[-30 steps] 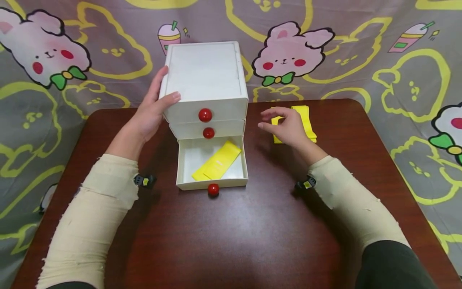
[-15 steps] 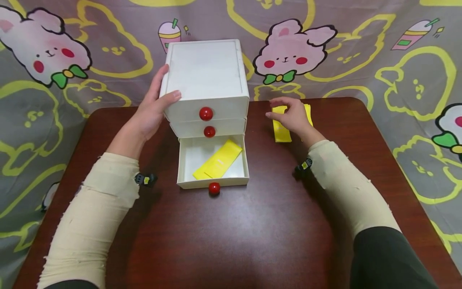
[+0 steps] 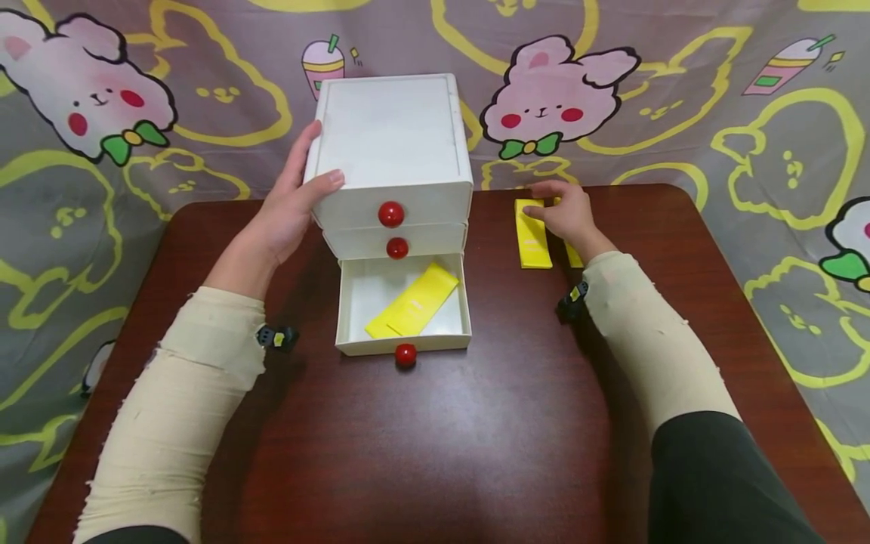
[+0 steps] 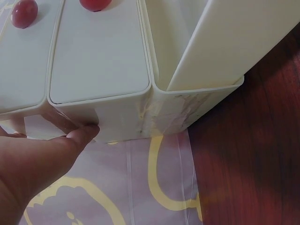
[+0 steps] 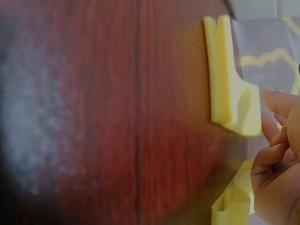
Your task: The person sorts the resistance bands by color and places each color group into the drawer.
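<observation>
A white three-drawer box (image 3: 390, 128) with red knobs stands at the back of the table. My left hand (image 3: 288, 200) grips its left side, thumb over the front top corner; in the left wrist view, part of the left hand (image 4: 51, 154) lies against the side wall. The bottom drawer (image 3: 353, 344) is pulled out and holds folded yellow strips (image 3: 414, 302). At the right, my right hand (image 3: 569, 213) hovers at a folded yellow strip (image 3: 532, 242), with another yellow strip (image 3: 574, 255) partly under it. The right wrist view shows loosely bent fingers apart from the yellow fold (image 5: 225, 70).
The brown wooden table (image 3: 421, 446) reaches toward me. A patterned curtain (image 3: 408, 45) with rabbit faces hangs right behind the box and around both sides.
My right hand has moved right and slightly away from me, over the yellow strips, uncovering more of the left one. The left hand keeps its hold on the box.
</observation>
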Action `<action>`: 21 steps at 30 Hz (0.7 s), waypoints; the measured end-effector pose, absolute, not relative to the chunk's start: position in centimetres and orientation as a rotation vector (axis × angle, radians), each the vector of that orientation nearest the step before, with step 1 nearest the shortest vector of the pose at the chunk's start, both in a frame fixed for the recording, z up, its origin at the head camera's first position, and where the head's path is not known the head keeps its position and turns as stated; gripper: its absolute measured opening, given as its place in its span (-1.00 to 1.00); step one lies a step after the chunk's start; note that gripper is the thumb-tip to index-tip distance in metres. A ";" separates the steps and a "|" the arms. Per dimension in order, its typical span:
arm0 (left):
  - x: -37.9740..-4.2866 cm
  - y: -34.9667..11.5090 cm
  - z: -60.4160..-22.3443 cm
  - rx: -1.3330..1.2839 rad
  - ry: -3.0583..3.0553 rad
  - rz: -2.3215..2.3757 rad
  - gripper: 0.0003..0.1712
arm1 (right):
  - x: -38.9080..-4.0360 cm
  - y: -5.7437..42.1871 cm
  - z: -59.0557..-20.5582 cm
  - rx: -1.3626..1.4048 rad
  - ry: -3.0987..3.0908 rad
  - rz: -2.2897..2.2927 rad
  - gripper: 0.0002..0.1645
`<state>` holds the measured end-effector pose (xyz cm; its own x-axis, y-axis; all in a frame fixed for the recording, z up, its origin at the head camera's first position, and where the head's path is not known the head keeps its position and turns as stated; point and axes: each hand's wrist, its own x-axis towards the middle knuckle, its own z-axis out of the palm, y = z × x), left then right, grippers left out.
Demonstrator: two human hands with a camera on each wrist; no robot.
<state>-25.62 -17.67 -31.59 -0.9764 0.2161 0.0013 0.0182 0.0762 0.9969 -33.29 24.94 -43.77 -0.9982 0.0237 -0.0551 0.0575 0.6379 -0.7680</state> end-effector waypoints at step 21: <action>-25.6 -17.7 -31.5 0.228 2.227 1.978 -0.09 | -33.2 25.1 -44.2 0.157 2.870 -1.208 -0.54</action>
